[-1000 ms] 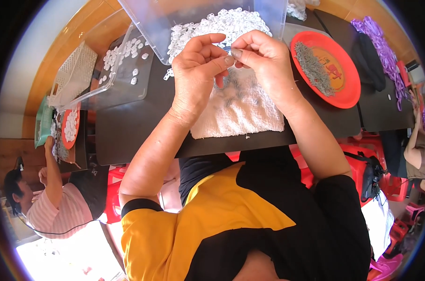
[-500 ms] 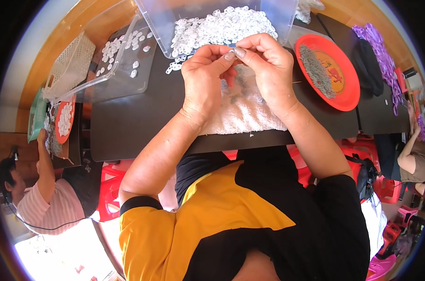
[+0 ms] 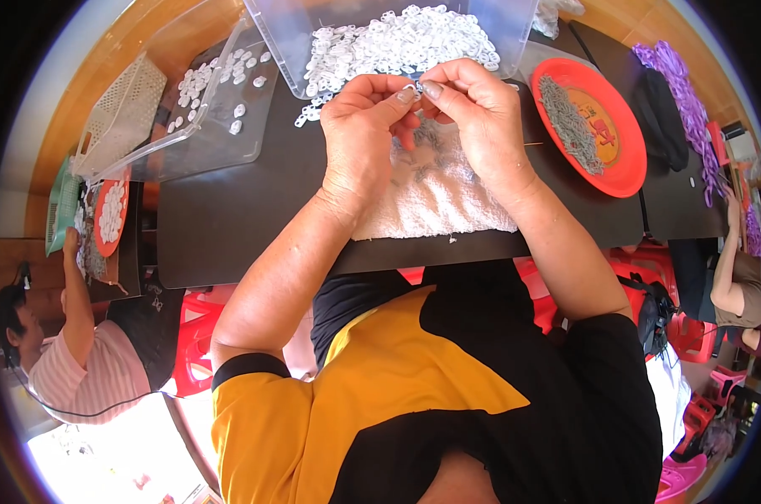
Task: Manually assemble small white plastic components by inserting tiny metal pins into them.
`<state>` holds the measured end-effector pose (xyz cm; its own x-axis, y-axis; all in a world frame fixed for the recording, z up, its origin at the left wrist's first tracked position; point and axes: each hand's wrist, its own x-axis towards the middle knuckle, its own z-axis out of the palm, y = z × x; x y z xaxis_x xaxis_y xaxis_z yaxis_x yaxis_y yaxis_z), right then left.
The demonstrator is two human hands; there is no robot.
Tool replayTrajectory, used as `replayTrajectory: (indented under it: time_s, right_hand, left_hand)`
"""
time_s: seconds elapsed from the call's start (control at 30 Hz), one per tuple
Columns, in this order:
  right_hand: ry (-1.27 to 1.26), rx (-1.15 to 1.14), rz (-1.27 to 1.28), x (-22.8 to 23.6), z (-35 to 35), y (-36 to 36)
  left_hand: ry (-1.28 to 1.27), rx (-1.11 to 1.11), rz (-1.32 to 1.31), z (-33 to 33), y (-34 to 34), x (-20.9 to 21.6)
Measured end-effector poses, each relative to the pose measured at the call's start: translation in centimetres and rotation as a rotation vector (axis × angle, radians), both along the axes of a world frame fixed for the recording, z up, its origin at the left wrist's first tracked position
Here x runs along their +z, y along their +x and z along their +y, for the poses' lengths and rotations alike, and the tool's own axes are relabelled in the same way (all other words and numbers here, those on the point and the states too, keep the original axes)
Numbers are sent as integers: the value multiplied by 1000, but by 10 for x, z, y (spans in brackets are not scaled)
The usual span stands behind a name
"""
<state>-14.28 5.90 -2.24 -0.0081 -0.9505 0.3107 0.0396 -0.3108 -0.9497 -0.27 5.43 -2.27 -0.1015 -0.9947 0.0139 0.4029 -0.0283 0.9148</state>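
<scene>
Fingertips meeting, my left hand (image 3: 359,126) and my right hand (image 3: 485,118) pinch one small white plastic piece (image 3: 417,86) over a towel. The piece is partly covered by the fingers, and a darker spot shows on it. Below the hands lies a pale cloth towel (image 3: 447,206) with small grey bits on its upper part. Just beyond the fingers stands a clear plastic bin (image 3: 275,55) holding a heap of white plastic pieces (image 3: 405,42). A few loose white pieces (image 3: 313,111) lie beside my left hand, at the bin's near corner.
A red plate (image 3: 628,155) to the right carries small grey metal-looking parts (image 3: 569,126). Purple cord (image 3: 682,101) lies beyond it. Left, a clear lid or tray (image 3: 229,151) bears white pieces. Co-workers sit at far left (image 3: 95,370) and far right (image 3: 737,286).
My hands stay together, with slight finger movement; more of the white piece shows between the fingertips. The view has shifted a little.
</scene>
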Motion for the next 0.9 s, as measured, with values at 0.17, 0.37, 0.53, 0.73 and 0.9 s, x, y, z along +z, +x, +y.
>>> replayTrajectory:
  time_s: [0.17,0.37,0.53,0.73,0.9]
  right_hand:
    - [-46,-61,90,-1,-1,1]
    - [-46,-103,129,-2,0,1]
    - [-46,-107,149,-1,0,1]
    - [-63,-111,173,-4,-1,1]
    - [-96,-117,221,-7,-3,0]
  left_hand:
    - [-12,4,-10,1,-1,0]
    - [-11,19,-22,2,-1,2]
    - [-20,23,-33,2,-1,2]
    - [-29,47,-67,3,-2,3]
    - [-25,64,-94,2,-1,1]
